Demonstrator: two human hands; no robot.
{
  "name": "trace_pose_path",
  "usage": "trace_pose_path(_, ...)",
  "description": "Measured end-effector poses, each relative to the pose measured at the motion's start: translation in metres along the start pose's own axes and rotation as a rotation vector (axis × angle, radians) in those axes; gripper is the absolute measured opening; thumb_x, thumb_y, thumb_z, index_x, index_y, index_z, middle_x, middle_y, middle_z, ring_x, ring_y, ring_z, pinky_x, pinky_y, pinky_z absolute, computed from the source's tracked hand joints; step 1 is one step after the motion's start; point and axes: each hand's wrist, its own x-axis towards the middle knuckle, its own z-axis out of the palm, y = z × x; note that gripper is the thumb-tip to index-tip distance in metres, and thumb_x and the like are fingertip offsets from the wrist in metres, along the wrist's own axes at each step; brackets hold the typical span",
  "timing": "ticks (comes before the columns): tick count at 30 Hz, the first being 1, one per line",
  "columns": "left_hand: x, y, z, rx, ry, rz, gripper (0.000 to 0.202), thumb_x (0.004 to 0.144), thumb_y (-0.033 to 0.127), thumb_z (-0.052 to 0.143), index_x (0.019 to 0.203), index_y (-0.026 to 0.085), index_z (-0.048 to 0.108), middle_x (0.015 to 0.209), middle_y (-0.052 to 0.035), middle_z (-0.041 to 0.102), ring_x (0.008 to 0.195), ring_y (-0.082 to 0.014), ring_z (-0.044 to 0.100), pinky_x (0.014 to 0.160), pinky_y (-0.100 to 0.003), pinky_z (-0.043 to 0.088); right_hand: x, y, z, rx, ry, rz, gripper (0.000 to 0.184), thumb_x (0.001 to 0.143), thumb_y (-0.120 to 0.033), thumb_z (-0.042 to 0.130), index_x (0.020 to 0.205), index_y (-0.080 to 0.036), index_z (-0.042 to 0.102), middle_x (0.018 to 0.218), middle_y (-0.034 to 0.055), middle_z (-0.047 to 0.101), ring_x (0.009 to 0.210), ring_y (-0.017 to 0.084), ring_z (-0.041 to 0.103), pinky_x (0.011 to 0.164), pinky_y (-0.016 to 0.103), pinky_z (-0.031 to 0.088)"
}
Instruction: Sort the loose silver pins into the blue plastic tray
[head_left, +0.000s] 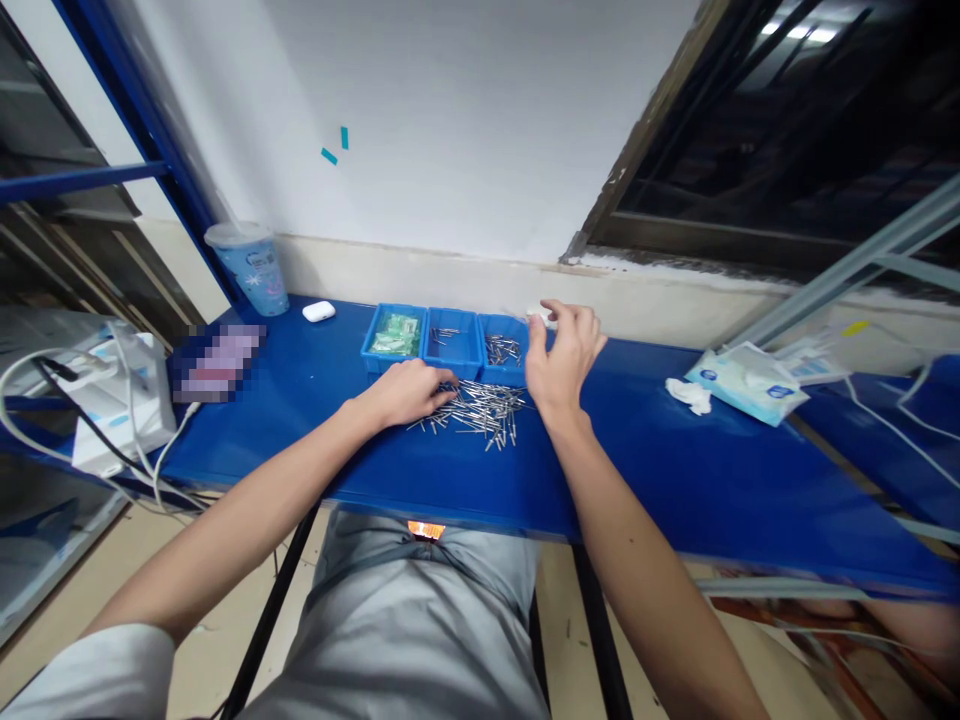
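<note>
My left hand (411, 390) rests at the left side of a loose pile of slim silvery metal pins (487, 408) on the blue table. Its thumb and forefinger are closed together on pins at the pile's edge; how many is hidden. Raised beside the right blue bin is my right hand (564, 352), thumb and forefinger curled around a small white thing (538, 313) too indistinct to name. Behind the pile, three blue bins stand in a row: the left bin (369, 352) holds green-and-clear packets, the middle bin (456, 354) a few pins, the right bin (513, 326) more pins.
A blue cup (256, 270) and a white earphone case (319, 311) are at the back left, near a blurred-out flat item (221, 362) and a white box with cables (124, 410). To the right lie a crumpled tissue (688, 396) and a tissue box (746, 385).
</note>
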Motion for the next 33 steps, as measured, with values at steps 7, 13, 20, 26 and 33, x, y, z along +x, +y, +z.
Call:
trace_pose_path(7, 0.000, -0.002, 0.004, -0.039, 0.019, -0.016, 0.027, 0.100, 0.033, 0.055, 0.112, 0.023, 0.078, 0.087, -0.0088, 0.077, 0.075, -0.0238, 0.071, 0.068, -0.030, 0.045, -0.005, -0.004, 0.005, 0.016, -0.130, -0.116, 0.022, 0.105, -0.039, 0.048, 0.103, -0.026, 0.065, 0.104, 0.0090, 0.065, 0.104, 0.029, 0.058, 0.095, 0.048, 0.041)
trace_pose_path(13, 0.001, -0.001, 0.004, -0.036, 0.033, -0.035, 0.025, 0.101, 0.033, 0.056, 0.110, 0.023, 0.076, 0.082, -0.0080, 0.075, 0.074, -0.0243, 0.070, 0.067, -0.030, 0.045, -0.007, -0.013, 0.007, 0.087, -0.252, -0.212, 0.021, 0.106, -0.035, 0.048, 0.095, -0.025, 0.064, 0.099, 0.0075, 0.067, 0.099, 0.027, 0.059, 0.092, 0.046, 0.042)
trace_pose_path(20, 0.002, 0.000, 0.003, 0.004, 0.035, -0.092, 0.029, 0.102, 0.037, 0.055, 0.113, 0.024, 0.078, 0.092, -0.0109, 0.078, 0.085, -0.0282, 0.073, 0.070, -0.032, 0.047, -0.008, -0.015, 0.008, 0.135, -0.308, -0.236, 0.024, 0.106, -0.036, 0.047, 0.091, -0.025, 0.064, 0.095, 0.0065, 0.069, 0.098, 0.027, 0.060, 0.090, 0.046, 0.042)
trace_pose_path(26, 0.002, 0.000, 0.004, -0.027, 0.043, -0.088, 0.025, 0.100, 0.032, 0.056, 0.107, 0.024, 0.078, 0.088, -0.0098, 0.077, 0.080, -0.0269, 0.071, 0.068, -0.031, 0.044, -0.009, -0.016, 0.009, 0.137, -0.311, -0.237, 0.025, 0.106, -0.036, 0.048, 0.090, -0.026, 0.063, 0.095, 0.0061, 0.068, 0.098, 0.027, 0.060, 0.089, 0.046, 0.042)
trace_pose_path(33, 0.002, 0.001, 0.004, -0.055, 0.090, -0.046, 0.026, 0.102, 0.033, 0.053, 0.110, 0.021, 0.075, 0.082, -0.0080, 0.074, 0.073, -0.0230, 0.068, 0.067, -0.029, 0.041, -0.008, -0.017, 0.008, 0.148, -0.351, -0.251, 0.024, 0.106, -0.034, 0.048, 0.090, -0.025, 0.063, 0.094, 0.0062, 0.068, 0.097, 0.027, 0.059, 0.090, 0.046, 0.042)
